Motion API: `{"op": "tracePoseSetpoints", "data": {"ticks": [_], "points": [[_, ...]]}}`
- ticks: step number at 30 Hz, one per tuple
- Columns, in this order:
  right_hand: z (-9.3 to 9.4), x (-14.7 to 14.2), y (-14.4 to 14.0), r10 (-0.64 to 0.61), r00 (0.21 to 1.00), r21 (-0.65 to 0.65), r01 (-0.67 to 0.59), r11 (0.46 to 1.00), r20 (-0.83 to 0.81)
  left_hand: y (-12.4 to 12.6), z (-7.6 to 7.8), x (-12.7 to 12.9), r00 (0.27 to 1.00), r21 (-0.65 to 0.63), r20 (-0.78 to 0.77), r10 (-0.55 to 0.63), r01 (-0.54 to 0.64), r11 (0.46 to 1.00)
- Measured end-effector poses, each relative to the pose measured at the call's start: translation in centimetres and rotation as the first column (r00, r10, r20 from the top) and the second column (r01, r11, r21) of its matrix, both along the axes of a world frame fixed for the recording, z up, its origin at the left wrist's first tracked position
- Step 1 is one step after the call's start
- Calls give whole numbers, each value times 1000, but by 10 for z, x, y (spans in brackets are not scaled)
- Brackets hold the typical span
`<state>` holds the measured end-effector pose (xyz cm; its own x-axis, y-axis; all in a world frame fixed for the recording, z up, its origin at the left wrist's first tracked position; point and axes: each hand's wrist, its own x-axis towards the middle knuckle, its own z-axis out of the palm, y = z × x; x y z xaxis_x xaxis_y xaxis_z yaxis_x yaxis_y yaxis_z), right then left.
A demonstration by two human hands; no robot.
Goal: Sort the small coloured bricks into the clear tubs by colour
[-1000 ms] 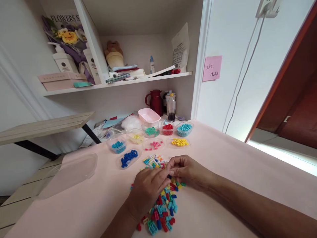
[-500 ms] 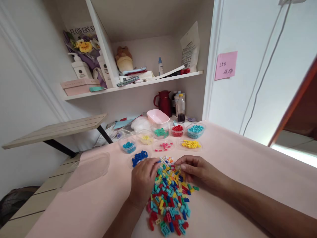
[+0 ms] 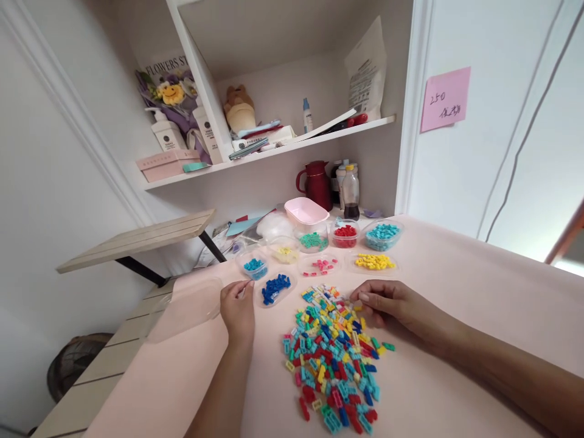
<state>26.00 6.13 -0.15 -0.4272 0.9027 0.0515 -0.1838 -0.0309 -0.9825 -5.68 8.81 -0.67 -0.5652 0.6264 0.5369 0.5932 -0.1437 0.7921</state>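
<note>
A heap of small mixed-colour building bricks lies loose on the pink tabletop. My left hand is left of a clear tray of dark blue bricks, its fingers curled and pinched together. What they hold, if anything, does not show. At the heap's upper right edge is my right hand, thumb and fingertips pressed together over the bricks. Anything between them is too small to make out.
Behind the heap stand clear containers of blue, pale yellow, green, red, turquoise, pink and yellow bricks. A clear lid lies left. Farther back are a pink basin and dark red jug.
My left hand has moved left from the heap to beside the dark blue bricks' tray. My right hand stays at the heap's edge. The whole view has shifted a little.
</note>
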Motion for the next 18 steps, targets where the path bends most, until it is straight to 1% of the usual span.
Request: {"op": "tracePoseSetpoints", "data": {"ticks": [6, 9, 12, 14, 16, 18], "points": [[-4, 2, 3, 1, 999, 8, -1, 1000, 41, 1, -3, 0, 1000, -112, -16, -24, 22, 993], [-3, 0, 1, -12, 999, 9, 12, 1000, 44, 1, -4, 0, 999, -123, -28, -37, 33, 992], [3, 0, 0, -30, 997, 23, 29, 999, 69, 2, -4, 0, 998, -116, -40, -44, 39, 992], [11, 4, 0, -64, 985, 62, 55, 997, 157, 2, -2, 0, 998, -110, -44, -49, 44, 993], [19, 13, 2, -91, 958, 119, 61, 991, 274, 1, 0, 0, 998, -106, -39, -52, 48, 993], [25, 25, 4, -63, 926, 146, 9, 989, 373, 1, 2, 0, 999, -106, -26, -37, 34, 994]]}}
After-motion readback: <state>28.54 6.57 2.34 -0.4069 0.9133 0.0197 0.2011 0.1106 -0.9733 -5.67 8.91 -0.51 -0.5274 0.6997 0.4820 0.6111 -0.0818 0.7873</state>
